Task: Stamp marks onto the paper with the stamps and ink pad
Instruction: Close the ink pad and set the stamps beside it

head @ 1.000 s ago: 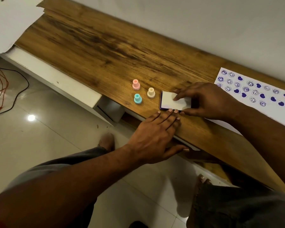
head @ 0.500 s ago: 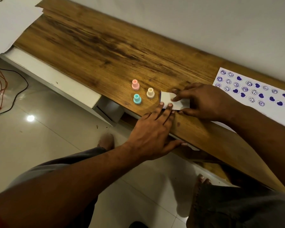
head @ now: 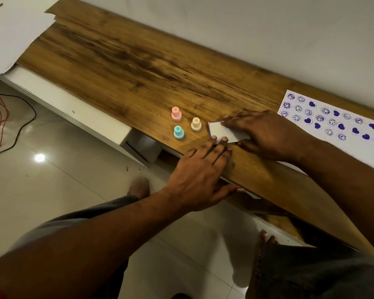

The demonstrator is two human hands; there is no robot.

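Both hands on pad: left hand flat, fingertips steadying; right hand pinching lid; three stamps parked beside.

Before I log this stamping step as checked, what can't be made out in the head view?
- Ink pad: its inked face is hidden under the white lid and both hands' fingers; only a purple edge shows.
- Stamp designs: pink stamp, blue stamp and cream stamp stand face down.
- Stamped paper: cut off by the right frame edge, partly covered by the right hand.

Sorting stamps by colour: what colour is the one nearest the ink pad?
Cream stamp, clearest in the head view.
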